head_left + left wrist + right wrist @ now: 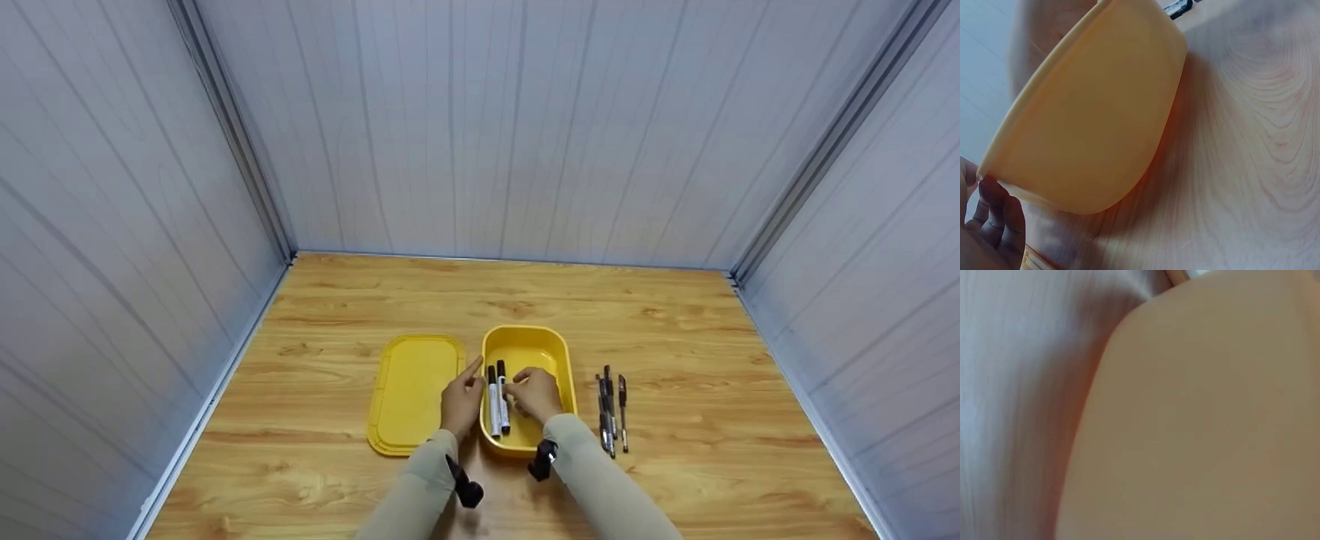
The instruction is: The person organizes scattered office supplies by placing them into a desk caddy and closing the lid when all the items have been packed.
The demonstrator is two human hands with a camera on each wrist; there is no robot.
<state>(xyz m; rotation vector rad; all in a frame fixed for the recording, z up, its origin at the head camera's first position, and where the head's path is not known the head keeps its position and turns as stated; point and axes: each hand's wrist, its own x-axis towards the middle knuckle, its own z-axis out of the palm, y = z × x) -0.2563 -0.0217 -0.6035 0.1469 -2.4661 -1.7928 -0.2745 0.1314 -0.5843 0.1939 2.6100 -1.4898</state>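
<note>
A yellow plastic box (525, 337) stands without its lid on the wooden table. Two white markers with black ends lie along its left side: a left marker (494, 411) and a right marker (504, 417). My left hand (460, 403) holds the box's left rim, and the left wrist view shows curled fingers (995, 216) at that edge. Reaching inside the box, my right hand (537, 393) has bent fingers and its fingertips at the right marker, which they appear to pinch. The right wrist view shows mostly the box's outer wall (1196, 416); the right fingers are hidden there.
The flat yellow lid (415, 390) lies left of the box, partly behind the left hand. Several dark-capped clear pens (606, 412) lie to the right, with a single pen (623, 412) beside them. Pale panel walls (480, 135) enclose the table at the back and sides.
</note>
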